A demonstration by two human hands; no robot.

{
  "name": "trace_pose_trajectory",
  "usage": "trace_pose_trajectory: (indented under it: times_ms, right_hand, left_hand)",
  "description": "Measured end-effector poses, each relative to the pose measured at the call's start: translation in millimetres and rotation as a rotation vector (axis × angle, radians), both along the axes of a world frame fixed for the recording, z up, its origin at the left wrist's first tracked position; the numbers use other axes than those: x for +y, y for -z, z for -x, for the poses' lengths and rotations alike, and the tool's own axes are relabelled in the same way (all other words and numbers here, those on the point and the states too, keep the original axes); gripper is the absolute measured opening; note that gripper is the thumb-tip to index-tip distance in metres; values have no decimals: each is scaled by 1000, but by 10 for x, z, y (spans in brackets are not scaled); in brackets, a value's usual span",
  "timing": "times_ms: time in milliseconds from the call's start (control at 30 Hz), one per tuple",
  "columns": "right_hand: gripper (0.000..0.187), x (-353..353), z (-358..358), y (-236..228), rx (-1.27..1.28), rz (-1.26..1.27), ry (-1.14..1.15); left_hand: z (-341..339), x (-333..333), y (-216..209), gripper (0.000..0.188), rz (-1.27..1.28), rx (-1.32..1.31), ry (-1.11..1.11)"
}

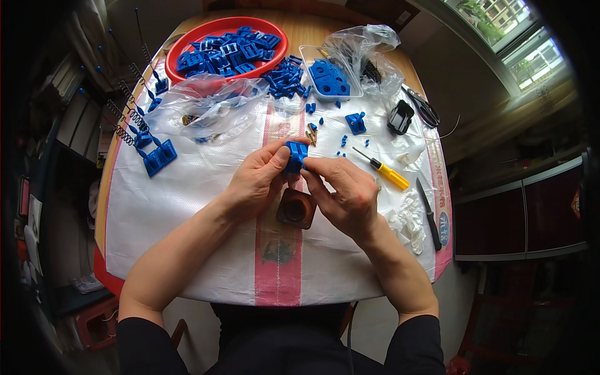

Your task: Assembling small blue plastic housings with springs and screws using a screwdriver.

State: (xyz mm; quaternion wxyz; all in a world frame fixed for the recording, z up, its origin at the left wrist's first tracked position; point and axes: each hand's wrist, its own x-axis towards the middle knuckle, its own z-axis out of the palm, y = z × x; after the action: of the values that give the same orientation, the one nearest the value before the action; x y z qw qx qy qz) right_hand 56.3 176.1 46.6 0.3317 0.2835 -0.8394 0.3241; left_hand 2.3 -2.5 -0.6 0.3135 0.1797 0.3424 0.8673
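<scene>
My left hand (pixel 259 170) grips a blue plastic part (pixel 296 156) with a raised clip-like shape, thumb on its near face. At the lower right edge of that part, the fingers of my right hand (pixel 344 187) are pinched together. Whether they also hold a separate small piece, I cannot tell. Just below the hands stands a dark brown square block (pixel 296 209) with a round hollow. Brass-coloured pins (pixel 311 134) lie just beyond the part. Further right are tiny blue bits (pixel 343 145) and another blue part with pieces fitted on it (pixel 356 123).
A red basin (pixel 283 57) of blue parts stands far left, beside loose blue pieces (pixel 289 78) and a clear tub (pixel 356 92). Plastic bags (pixel 206 112) lie around. On the right are a yellow screwdriver (pixel 392 176), a knife (pixel 429 212), scissors (pixel 424 107) and crumpled tissue (pixel 409 222). Coil-topped blue assemblies (pixel 159 157) line the left.
</scene>
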Motion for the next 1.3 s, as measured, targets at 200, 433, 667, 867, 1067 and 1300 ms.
trace_pose_trajectory:
  times_ms: [200,433,667,867,1067,1300]
  right_hand:
    - [27,94,10,-173,-67,72,41]
    - [18,930,414,-241,-385,28,522]
    - [21,1208,1235,-96,-665,-60,578]
    - [21,1143,1470,-57,-862,68,572]
    - [23,1158,1551,33,-953,343,533]
    - [17,1164,1705,106,-1014,449,498]
  left_hand:
    - [31,-73,-78,40,66,-44,-67]
    - [158,-128,-68,38,154,-103,-221]
    - [150,-138,-122,41,125,-127,-163]
    - [116,-135,-160,42,238,-57,-184]
    - [80,-84,-184,37,284,-28,-216]
    - [81,-79,-58,32,318,80,-258]
